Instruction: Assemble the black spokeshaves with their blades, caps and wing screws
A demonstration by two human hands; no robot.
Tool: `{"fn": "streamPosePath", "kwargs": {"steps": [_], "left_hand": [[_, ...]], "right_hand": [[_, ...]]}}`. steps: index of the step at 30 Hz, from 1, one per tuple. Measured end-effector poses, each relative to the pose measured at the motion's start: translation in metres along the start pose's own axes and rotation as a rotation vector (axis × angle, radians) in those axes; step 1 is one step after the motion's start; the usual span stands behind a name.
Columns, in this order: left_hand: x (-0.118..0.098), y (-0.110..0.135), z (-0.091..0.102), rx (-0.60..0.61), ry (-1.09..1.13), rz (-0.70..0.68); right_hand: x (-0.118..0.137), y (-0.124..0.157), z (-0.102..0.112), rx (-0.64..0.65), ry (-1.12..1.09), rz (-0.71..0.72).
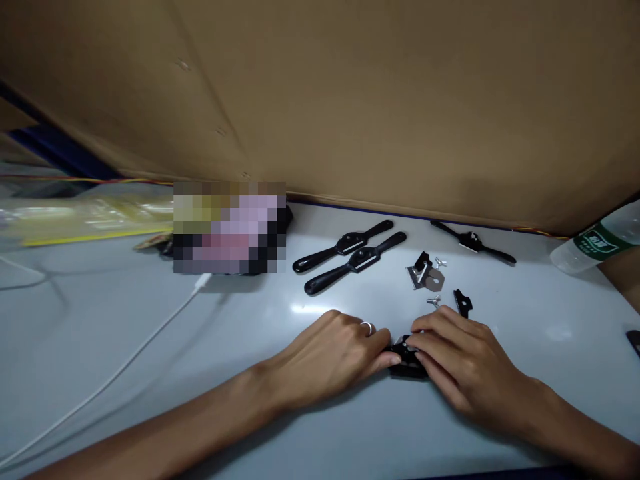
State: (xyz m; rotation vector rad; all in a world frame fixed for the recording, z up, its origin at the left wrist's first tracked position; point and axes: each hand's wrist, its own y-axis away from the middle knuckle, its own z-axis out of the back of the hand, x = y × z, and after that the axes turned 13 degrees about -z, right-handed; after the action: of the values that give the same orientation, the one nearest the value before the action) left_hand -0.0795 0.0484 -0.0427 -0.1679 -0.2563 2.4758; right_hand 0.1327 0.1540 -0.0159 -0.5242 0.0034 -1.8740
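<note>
Near the front of the table, a black spokeshave (409, 368) lies between my two hands. My left hand (345, 347), with a ring on one finger, is closed round its left side and hides that handle. The fingers of my right hand (465, 360) pinch at its middle, where a small silvery part shows; what exactly the fingertips press is hidden. Just beyond my right hand are a black cap plate (463, 304) and a silver thumbscrew (434, 301). Farther back sit several loose blades and plates (434, 280) with another thumbscrew (441, 263).
Two black spokeshave bodies (356, 263) lie side by side behind my left hand, and an assembled-looking spokeshave (470, 241) rests at the back right. A green-labelled bottle (595, 241) stands far right. At left are a blurred-out bundle (230, 230) and a white cable (150, 340). Cardboard (350, 100) walls the back.
</note>
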Motion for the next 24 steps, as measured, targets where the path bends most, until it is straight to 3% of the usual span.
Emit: {"fn": "streamPosePath", "kwargs": {"steps": [7, 11, 17, 24], "left_hand": [[0.002, 0.004, -0.007, -0.010, 0.007, -0.035], [0.001, 0.004, -0.008, -0.044, -0.005, -0.071], [-0.004, 0.002, -0.007, -0.051, -0.066, 0.076], [-0.008, 0.001, -0.007, -0.061, -0.080, 0.083]], "right_hand": [[0.003, -0.005, -0.009, -0.043, -0.040, 0.057], [0.000, -0.007, -0.005, -0.102, -0.120, 0.172], [0.002, -0.003, 0.006, -0.242, -0.138, -0.015], [0.008, -0.003, -0.005, -0.158, -0.114, 0.029]]}}
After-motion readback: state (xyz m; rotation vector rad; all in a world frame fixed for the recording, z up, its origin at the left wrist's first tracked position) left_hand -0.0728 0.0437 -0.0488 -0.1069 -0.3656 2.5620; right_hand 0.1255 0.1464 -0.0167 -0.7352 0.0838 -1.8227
